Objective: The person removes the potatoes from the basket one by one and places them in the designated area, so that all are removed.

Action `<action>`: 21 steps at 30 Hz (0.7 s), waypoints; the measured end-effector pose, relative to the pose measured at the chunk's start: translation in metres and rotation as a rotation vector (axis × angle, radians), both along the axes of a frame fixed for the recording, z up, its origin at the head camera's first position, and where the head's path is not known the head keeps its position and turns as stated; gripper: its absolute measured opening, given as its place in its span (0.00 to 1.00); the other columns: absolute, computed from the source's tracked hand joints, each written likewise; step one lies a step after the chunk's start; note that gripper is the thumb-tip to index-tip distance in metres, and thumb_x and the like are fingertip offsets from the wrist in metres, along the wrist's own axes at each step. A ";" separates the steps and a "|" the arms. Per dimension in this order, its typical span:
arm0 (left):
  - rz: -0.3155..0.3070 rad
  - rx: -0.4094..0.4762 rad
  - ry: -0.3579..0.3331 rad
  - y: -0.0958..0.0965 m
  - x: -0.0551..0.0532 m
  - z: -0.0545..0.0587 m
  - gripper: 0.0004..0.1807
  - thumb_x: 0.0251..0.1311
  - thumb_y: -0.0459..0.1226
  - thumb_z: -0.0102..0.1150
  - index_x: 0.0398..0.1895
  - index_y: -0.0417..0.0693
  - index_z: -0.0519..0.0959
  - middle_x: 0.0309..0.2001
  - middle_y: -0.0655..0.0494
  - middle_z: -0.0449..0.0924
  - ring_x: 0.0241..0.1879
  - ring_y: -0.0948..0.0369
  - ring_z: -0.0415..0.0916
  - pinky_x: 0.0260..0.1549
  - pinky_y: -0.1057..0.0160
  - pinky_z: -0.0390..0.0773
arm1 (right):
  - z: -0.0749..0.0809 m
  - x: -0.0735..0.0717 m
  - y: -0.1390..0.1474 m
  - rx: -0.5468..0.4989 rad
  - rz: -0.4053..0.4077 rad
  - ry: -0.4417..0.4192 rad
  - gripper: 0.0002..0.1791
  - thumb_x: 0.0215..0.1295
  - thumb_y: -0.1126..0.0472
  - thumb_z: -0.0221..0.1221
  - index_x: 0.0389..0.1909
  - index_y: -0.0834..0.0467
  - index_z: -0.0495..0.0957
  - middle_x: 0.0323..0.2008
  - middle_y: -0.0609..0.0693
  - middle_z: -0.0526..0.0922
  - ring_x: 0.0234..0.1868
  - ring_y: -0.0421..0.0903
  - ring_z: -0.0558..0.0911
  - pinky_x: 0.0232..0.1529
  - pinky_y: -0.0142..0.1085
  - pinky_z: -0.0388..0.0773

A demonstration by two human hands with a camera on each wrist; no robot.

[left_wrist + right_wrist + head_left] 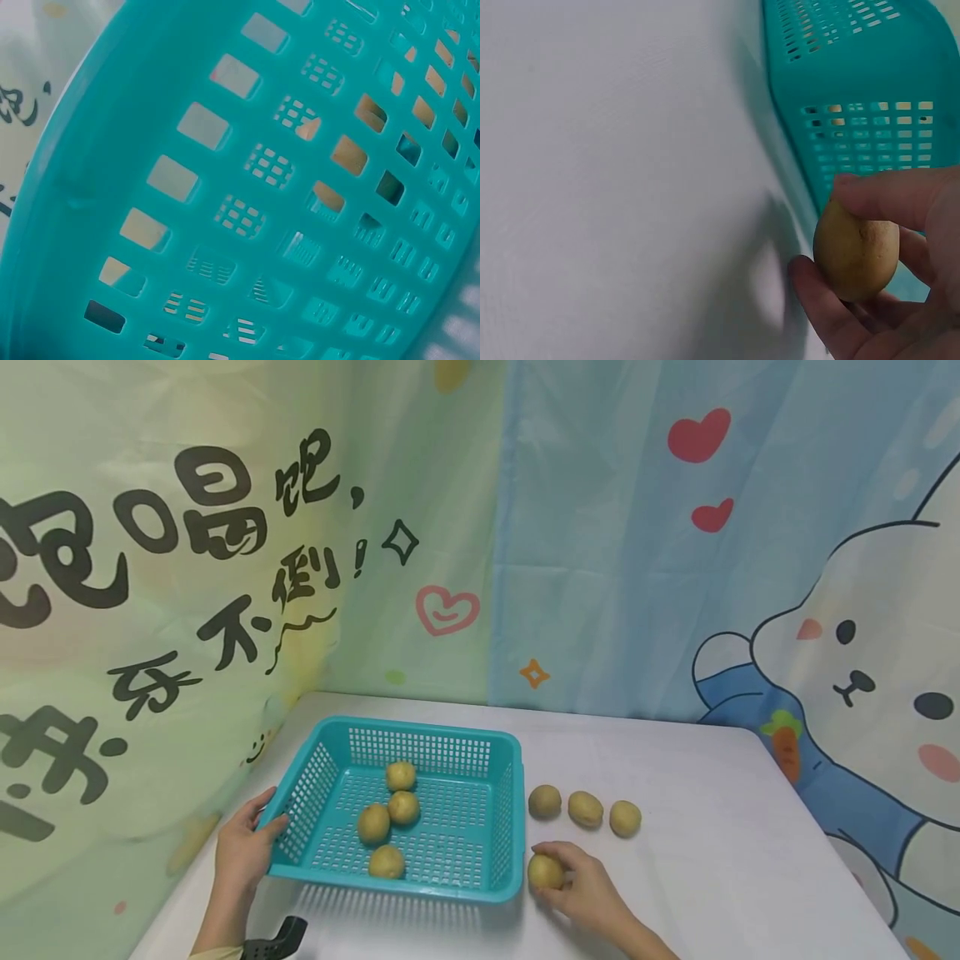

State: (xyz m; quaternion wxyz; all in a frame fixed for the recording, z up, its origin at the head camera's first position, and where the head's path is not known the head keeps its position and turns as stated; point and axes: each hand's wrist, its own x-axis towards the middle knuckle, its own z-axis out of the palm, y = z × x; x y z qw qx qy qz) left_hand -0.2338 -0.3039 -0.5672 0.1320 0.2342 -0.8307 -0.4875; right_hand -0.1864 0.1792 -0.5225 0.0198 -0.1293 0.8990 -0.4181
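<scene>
A turquoise plastic basket (504, 818) with perforated walls stands on the white table. My left hand (246, 843) grips its left rim; the left wrist view is filled by the basket's perforated wall (82, 187), and that hand is out of it. Inside the basket lie several potatoes, one of them a potato (373, 823) left of centre. Beside the basket's front right corner my right hand (588, 889) holds another potato (855, 251) between thumb and fingers, close to the basket wall in the right wrist view.
Three more potatoes lie in a row right of the basket: a left one (544, 802), a middle one (585, 809) and a right one (625, 818). Behind the table (697, 860) hangs a printed curtain (585, 527).
</scene>
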 end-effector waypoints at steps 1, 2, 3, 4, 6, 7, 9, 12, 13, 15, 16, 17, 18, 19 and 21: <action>0.001 0.001 -0.002 0.000 0.000 0.000 0.30 0.66 0.39 0.57 0.72 0.57 0.65 0.58 0.43 0.78 0.46 0.51 0.80 0.28 0.64 0.80 | -0.001 0.000 0.000 0.003 -0.003 0.005 0.30 0.46 0.66 0.73 0.54 0.52 0.78 0.54 0.51 0.80 0.59 0.55 0.76 0.52 0.45 0.77; 0.000 0.002 -0.002 0.000 0.000 0.001 0.30 0.65 0.39 0.57 0.72 0.57 0.66 0.58 0.43 0.78 0.45 0.51 0.80 0.28 0.64 0.80 | -0.002 -0.001 0.000 0.002 -0.009 0.010 0.30 0.46 0.66 0.73 0.53 0.52 0.78 0.54 0.51 0.80 0.59 0.56 0.76 0.52 0.45 0.77; -0.001 0.003 -0.003 0.000 0.000 0.001 0.31 0.65 0.39 0.57 0.72 0.57 0.66 0.58 0.43 0.78 0.45 0.52 0.80 0.28 0.64 0.80 | -0.003 -0.001 0.000 0.005 -0.016 0.017 0.30 0.46 0.67 0.73 0.53 0.52 0.78 0.54 0.51 0.80 0.59 0.56 0.76 0.52 0.45 0.77; -0.001 0.003 -0.003 0.000 0.000 0.000 0.31 0.65 0.39 0.57 0.72 0.57 0.65 0.58 0.43 0.78 0.45 0.52 0.80 0.28 0.64 0.80 | -0.004 -0.002 0.000 0.005 -0.024 0.022 0.30 0.45 0.67 0.73 0.53 0.52 0.78 0.54 0.51 0.80 0.59 0.55 0.76 0.52 0.46 0.77; -0.002 0.005 -0.003 -0.001 0.000 0.000 0.31 0.65 0.39 0.57 0.72 0.57 0.65 0.58 0.43 0.78 0.46 0.52 0.80 0.28 0.64 0.80 | -0.005 -0.004 -0.001 0.010 -0.042 0.036 0.30 0.45 0.68 0.73 0.53 0.52 0.78 0.54 0.50 0.80 0.59 0.55 0.76 0.54 0.47 0.75; 0.000 0.006 -0.003 -0.001 0.000 0.000 0.31 0.65 0.39 0.57 0.72 0.58 0.65 0.58 0.44 0.78 0.46 0.52 0.80 0.28 0.64 0.80 | -0.006 -0.005 -0.001 0.015 -0.051 0.039 0.31 0.44 0.69 0.73 0.53 0.52 0.78 0.54 0.49 0.80 0.60 0.54 0.76 0.55 0.47 0.75; 0.000 0.011 -0.004 -0.001 0.000 -0.001 0.31 0.65 0.39 0.57 0.72 0.58 0.65 0.58 0.44 0.78 0.46 0.52 0.80 0.28 0.64 0.80 | -0.007 -0.008 -0.002 0.022 -0.064 0.047 0.31 0.44 0.70 0.73 0.53 0.51 0.78 0.54 0.48 0.80 0.60 0.53 0.76 0.56 0.47 0.74; 0.000 0.019 -0.003 -0.001 -0.001 -0.002 0.31 0.66 0.40 0.57 0.72 0.58 0.65 0.58 0.44 0.78 0.45 0.53 0.81 0.28 0.63 0.80 | -0.008 -0.013 -0.003 0.032 -0.072 0.055 0.32 0.43 0.70 0.73 0.53 0.52 0.78 0.55 0.49 0.80 0.61 0.54 0.75 0.59 0.50 0.72; -0.001 0.021 -0.003 -0.002 -0.001 -0.003 0.31 0.66 0.40 0.57 0.72 0.58 0.65 0.58 0.43 0.78 0.44 0.53 0.81 0.27 0.63 0.80 | -0.009 -0.015 -0.003 0.037 -0.075 0.053 0.33 0.44 0.70 0.73 0.55 0.52 0.78 0.55 0.50 0.80 0.62 0.55 0.74 0.60 0.51 0.71; -0.004 0.025 -0.001 -0.002 -0.001 -0.004 0.31 0.66 0.40 0.57 0.72 0.59 0.65 0.58 0.43 0.78 0.42 0.54 0.82 0.27 0.62 0.80 | -0.010 -0.018 -0.003 0.043 -0.082 0.045 0.35 0.44 0.69 0.73 0.58 0.55 0.76 0.57 0.53 0.79 0.62 0.56 0.74 0.61 0.54 0.68; -0.003 0.024 0.000 -0.002 -0.001 -0.004 0.31 0.65 0.40 0.57 0.72 0.59 0.65 0.57 0.43 0.78 0.42 0.54 0.82 0.27 0.62 0.80 | -0.010 -0.019 -0.003 0.043 -0.086 0.041 0.36 0.44 0.69 0.73 0.59 0.56 0.75 0.57 0.54 0.79 0.63 0.57 0.74 0.62 0.55 0.67; -0.003 0.024 0.000 -0.003 -0.001 -0.005 0.31 0.66 0.40 0.57 0.72 0.60 0.65 0.58 0.43 0.78 0.41 0.54 0.82 0.26 0.62 0.80 | -0.011 -0.020 -0.003 0.049 -0.092 0.039 0.37 0.44 0.68 0.73 0.60 0.57 0.74 0.58 0.55 0.78 0.63 0.58 0.73 0.62 0.56 0.67; -0.004 0.027 0.001 -0.003 -0.002 -0.005 0.31 0.65 0.40 0.57 0.72 0.60 0.66 0.57 0.44 0.78 0.41 0.54 0.82 0.26 0.62 0.80 | -0.011 -0.021 -0.003 0.052 -0.101 0.035 0.38 0.44 0.68 0.73 0.61 0.58 0.73 0.59 0.56 0.78 0.63 0.58 0.73 0.62 0.56 0.67; -0.005 0.026 0.002 -0.003 -0.002 -0.005 0.31 0.65 0.40 0.57 0.72 0.60 0.65 0.58 0.43 0.78 0.41 0.54 0.82 0.26 0.62 0.80 | -0.012 -0.022 -0.003 0.054 -0.110 0.034 0.39 0.44 0.68 0.74 0.62 0.58 0.72 0.59 0.56 0.78 0.63 0.58 0.73 0.62 0.55 0.67; -0.006 0.027 0.005 -0.004 -0.002 -0.005 0.31 0.65 0.41 0.58 0.72 0.61 0.66 0.58 0.43 0.77 0.42 0.54 0.82 0.26 0.61 0.80 | -0.013 -0.024 -0.003 0.055 -0.124 0.042 0.39 0.44 0.67 0.74 0.61 0.58 0.72 0.58 0.55 0.78 0.62 0.57 0.74 0.61 0.55 0.68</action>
